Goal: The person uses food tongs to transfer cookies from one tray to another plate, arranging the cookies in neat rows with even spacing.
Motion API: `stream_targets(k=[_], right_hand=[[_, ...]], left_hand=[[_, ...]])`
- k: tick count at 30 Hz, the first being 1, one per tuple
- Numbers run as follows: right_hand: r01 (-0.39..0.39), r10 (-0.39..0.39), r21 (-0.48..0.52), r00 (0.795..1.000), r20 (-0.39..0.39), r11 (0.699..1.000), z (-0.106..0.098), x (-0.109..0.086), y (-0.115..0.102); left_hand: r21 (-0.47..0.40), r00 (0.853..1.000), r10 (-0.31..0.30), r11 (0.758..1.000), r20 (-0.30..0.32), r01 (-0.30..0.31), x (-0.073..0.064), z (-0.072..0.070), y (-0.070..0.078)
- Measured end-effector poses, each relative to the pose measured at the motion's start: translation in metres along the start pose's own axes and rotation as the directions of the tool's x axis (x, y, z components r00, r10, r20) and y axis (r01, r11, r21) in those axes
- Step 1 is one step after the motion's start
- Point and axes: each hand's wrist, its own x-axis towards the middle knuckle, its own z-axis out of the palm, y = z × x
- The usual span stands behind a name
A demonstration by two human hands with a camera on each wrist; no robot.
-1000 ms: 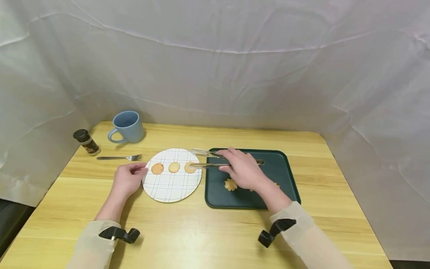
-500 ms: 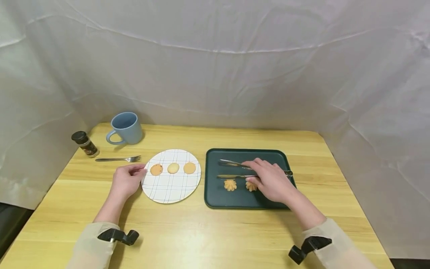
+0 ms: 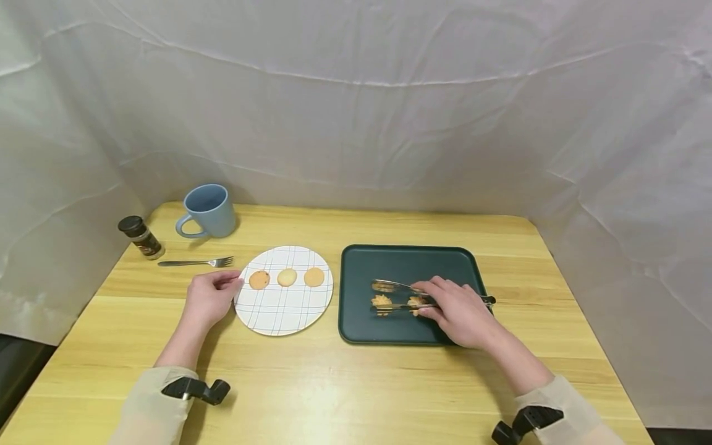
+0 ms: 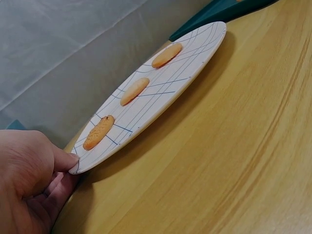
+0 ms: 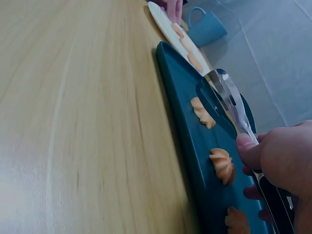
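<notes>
My left hand (image 3: 208, 300) pinches the left rim of a white plate (image 3: 278, 315) with blue lines, thumb on top. Three flat round cookies lie on it in a row: a speckled one (image 4: 99, 132), a pale one (image 4: 135, 91) and a tan one (image 4: 167, 55). My right hand (image 3: 458, 312) grips metal tongs (image 5: 234, 105) over the dark green tray (image 3: 356, 330). The tongs' arms stand apart and hold nothing. Three swirl cookies show on the tray in the right wrist view: a far one (image 5: 202, 113), a middle one (image 5: 223, 165) and a near one (image 5: 237, 222).
Behind the plate stands a blue mug (image 3: 214, 213). A black-capped spice jar (image 3: 142, 238) and a fork (image 3: 197, 262) lie left of it. White cloth (image 3: 356, 136) hangs behind the wooden table (image 3: 317, 389).
My right hand has carried the tongs rightward from over the plate's right cookie to the tray, then down toward its front, above the swirl cookies. The left hand has stayed on the plate.
</notes>
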Motion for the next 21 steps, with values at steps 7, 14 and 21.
stream_targets(k=[7,14,21], right_hand=[[0.020,-0.020,0.011,1.000,0.008,1.000,0.002,0.000,0.010],[0.035,-0.036,0.005,0.999,0.020,0.999,0.002,0.001,0.016],[0.055,-0.055,-0.011,0.998,0.013,0.998,0.004,0.004,0.019]], left_hand=[[-0.006,1.000,-0.001,1.000,0.002,0.001,0.000,-0.001,-0.001],[-0.005,1.000,-0.002,1.000,0.003,0.002,0.000,0.000,-0.001],[-0.009,1.000,-0.001,1.000,0.000,0.001,-0.001,0.000,0.001]])
